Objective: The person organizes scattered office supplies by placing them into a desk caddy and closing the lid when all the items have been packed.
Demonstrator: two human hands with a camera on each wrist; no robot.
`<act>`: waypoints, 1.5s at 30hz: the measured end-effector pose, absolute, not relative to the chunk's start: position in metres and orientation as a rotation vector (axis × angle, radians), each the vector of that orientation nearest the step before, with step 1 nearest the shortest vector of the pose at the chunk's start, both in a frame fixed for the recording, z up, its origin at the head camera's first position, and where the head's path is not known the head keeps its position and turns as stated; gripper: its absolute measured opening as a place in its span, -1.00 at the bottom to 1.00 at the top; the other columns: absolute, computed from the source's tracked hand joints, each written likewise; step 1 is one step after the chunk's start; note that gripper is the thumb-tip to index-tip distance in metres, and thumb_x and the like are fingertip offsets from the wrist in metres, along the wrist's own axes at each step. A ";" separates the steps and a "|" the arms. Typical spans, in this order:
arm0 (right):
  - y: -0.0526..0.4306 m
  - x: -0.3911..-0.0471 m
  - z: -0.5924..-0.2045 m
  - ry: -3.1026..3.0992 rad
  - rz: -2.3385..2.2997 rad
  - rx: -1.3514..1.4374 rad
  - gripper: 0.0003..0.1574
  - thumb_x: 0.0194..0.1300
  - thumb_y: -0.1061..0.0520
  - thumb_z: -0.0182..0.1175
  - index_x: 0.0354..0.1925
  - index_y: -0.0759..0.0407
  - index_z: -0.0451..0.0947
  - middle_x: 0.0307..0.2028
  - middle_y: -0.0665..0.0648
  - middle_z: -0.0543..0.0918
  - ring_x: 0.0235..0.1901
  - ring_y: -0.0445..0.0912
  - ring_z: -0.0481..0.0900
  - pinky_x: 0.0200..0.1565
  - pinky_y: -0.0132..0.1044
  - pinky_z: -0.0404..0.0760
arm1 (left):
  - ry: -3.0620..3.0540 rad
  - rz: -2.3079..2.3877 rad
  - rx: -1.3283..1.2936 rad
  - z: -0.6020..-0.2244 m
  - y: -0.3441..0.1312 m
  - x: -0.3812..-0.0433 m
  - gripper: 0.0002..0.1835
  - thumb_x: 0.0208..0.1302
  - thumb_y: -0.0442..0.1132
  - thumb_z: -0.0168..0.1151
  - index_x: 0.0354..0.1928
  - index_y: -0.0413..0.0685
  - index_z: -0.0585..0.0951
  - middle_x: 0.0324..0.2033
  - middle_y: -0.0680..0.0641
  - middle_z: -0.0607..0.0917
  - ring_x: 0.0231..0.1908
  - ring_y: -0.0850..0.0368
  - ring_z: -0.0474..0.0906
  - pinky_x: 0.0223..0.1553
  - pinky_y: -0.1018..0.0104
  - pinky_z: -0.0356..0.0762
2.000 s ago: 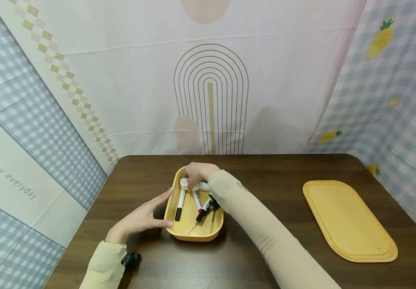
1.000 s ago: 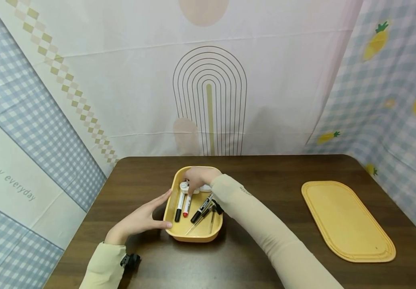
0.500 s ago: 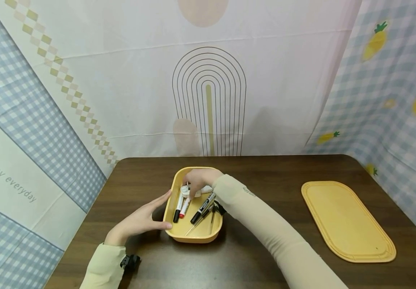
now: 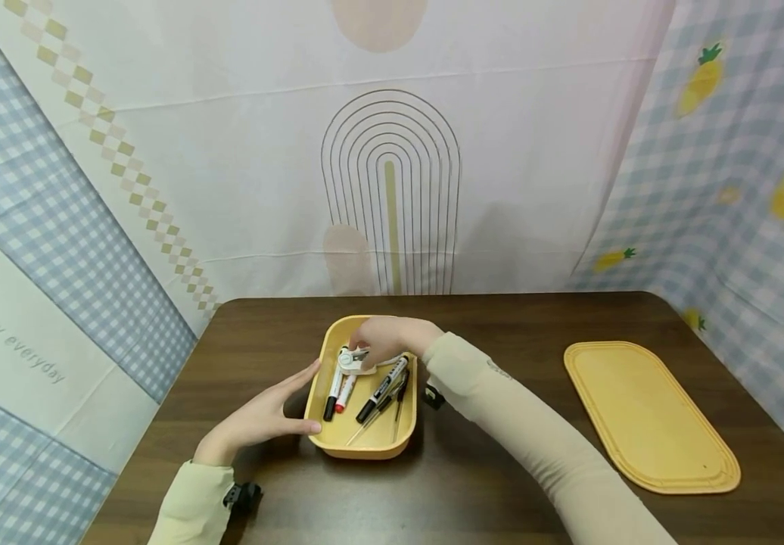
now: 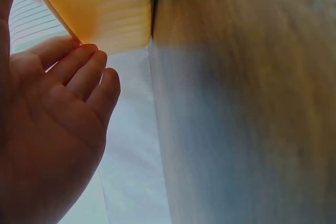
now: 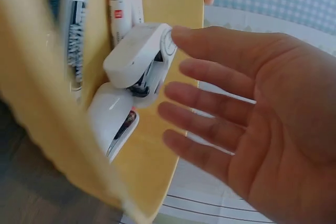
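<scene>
My left hand point(image 4: 262, 412) rests against the left side of a yellow plastic box point(image 4: 365, 453), its fingers and thumb spread along the rim. In the left wrist view its fingertips touch the box edge. Over the box's far end is my right hand point(image 4: 395, 341), fingers extended and thumb at the end of a white stapler point(image 6: 134, 59). Beside that stapler lies a second white stapler point(image 6: 107, 111). A black-capped marker point(image 4: 331, 401), a red-capped marker point(image 4: 346, 393) and a black-and-white marker point(image 4: 381, 390) lie in the box, with thin dark-handled tools with metal shafts point(image 4: 363, 429) at the right.
A yellow lid-like tray point(image 4: 651, 416) lies flat at the right of the dark wooden table point(image 4: 494, 469). Patterned cloth point(image 4: 262, 166) hangs behind the table and along its sides.
The red-capped marker has swung left to lie beside the black-capped one. The white stapler has turned and settled by them. My right hand has shifted right, its fingers loosened; the left has stayed.
</scene>
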State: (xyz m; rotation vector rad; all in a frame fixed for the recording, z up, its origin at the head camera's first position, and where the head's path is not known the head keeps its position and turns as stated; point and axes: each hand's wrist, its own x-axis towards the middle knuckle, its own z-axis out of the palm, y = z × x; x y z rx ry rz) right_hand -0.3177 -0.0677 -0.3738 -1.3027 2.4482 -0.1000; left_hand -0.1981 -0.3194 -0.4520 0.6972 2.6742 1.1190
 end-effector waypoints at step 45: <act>0.161 -0.262 -0.366 3.377 -1.405 -1.347 -0.70 0.19 0.41 0.39 -0.10 0.19 0.77 -0.26 0.05 0.77 -0.33 -0.16 0.65 -0.27 -0.51 0.50 | 3.340 0.925 0.785 -0.394 -0.320 -0.226 -0.24 0.48 -0.03 0.20 0.58 -0.04 0.13 0.42 -0.23 0.37 0.38 -0.29 0.29 0.35 -0.23 0.21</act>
